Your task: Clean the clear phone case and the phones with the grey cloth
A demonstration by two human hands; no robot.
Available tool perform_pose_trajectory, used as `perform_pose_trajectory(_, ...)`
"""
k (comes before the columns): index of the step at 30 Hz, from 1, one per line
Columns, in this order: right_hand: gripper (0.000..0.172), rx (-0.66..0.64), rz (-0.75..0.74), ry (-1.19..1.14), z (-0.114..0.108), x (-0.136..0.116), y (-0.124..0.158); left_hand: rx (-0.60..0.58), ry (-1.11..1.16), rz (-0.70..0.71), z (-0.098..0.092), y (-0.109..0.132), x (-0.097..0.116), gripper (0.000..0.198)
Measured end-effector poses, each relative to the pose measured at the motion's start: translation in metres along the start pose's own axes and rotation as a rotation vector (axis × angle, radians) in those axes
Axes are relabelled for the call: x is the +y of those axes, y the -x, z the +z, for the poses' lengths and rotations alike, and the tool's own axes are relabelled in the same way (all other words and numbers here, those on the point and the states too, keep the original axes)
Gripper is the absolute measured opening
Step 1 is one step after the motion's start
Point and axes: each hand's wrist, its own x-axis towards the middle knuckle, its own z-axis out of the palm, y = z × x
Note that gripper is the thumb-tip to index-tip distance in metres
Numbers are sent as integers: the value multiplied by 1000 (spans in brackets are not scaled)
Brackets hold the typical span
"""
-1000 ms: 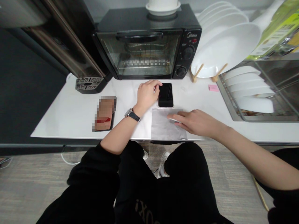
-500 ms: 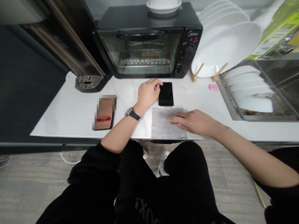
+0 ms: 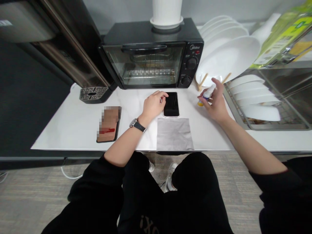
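Observation:
A dark-screened phone (image 3: 171,104) lies face up on the white counter in front of the toaster oven. My left hand (image 3: 154,105), with a watch (image 3: 137,124) on its wrist, rests at the phone's left edge. Its fingers are loosely bent, thumb and index finger a little apart. To the right, my right hand (image 3: 216,103) is closed around a small spray bottle (image 3: 207,94) with a white top and a blue and yellow lower part, tilted above the counter. Just below the phone, a grey cloth (image 3: 174,134) is spread flat near the counter's front edge.
Another phone (image 3: 109,125) lies at the left, its screen pixelated. Behind stands a black toaster oven (image 3: 148,65) topped by a white pot (image 3: 167,13). A drink dispenser (image 3: 95,95) is at the left. White plates (image 3: 227,58) and a basin with bowls (image 3: 262,112) are at the right.
My right hand has moved from the cloth up and right, and now holds the spray bottle. The cloth is fully uncovered. My left hand stays beside the phone. The view has tilted slightly upward.

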Motion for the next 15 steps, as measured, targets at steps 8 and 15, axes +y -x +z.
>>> perform_pose_trajectory(8,63,408,-115,370,-15,-51,30,-56,-4,-55,0,-2,1,32)
perform_pose_trajectory(15,45,-307,108,636,41,-110,-4,-113,-202,-178,-2,0,4,42)
